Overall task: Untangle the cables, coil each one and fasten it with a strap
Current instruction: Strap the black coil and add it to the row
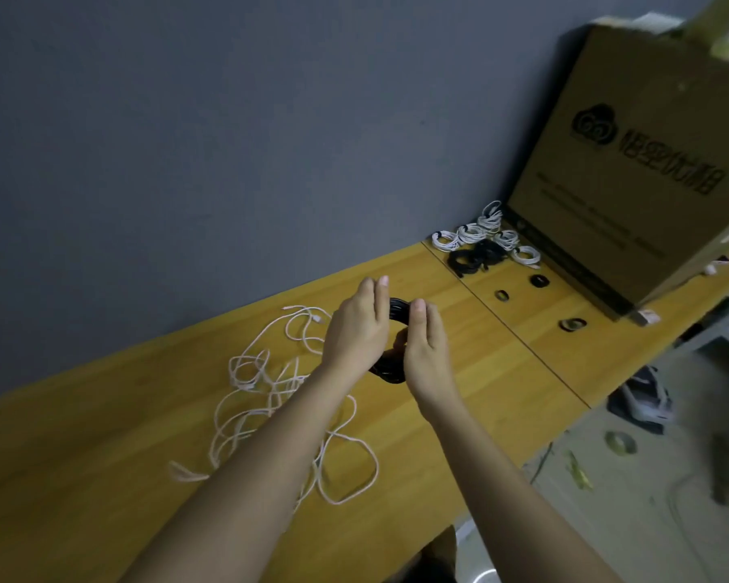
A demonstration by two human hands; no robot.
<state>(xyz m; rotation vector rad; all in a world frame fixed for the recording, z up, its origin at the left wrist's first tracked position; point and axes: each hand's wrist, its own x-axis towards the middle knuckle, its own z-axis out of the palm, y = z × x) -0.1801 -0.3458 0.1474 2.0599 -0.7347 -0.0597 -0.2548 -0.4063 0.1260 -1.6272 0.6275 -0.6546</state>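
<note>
Black cable coil (390, 374) between both hands, white cable tangle (270, 397) beneath forearms

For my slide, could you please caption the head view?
Both hands hold a black cable coil above a wooden table, tangled white cables beside it.

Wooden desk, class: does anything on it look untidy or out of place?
Yes: the loose white cables sprawl tangled on the wooden desk, unlike the coiled white and black bundles by the cardboard box.
</note>
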